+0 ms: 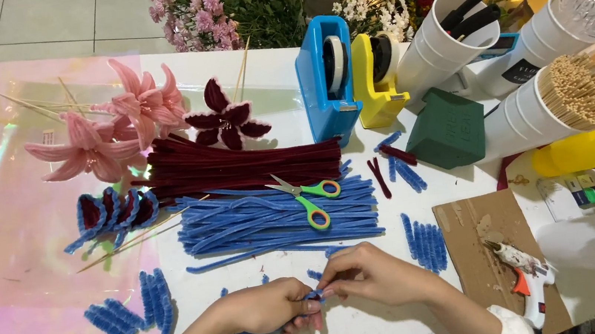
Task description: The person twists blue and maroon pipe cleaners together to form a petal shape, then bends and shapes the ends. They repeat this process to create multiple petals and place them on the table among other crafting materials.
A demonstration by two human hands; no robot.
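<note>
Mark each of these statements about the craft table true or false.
1. Both hands pinch a short blue pipe cleaner piece. True: the left hand and right hand meet on it.
2. The scissors lie on the dark red pipe cleaners. False: they lie on the blue pile.
3. The glue gun rests on cardboard. True.
4. The skewer cup is empty. False: it is full of wooden sticks.
</note>
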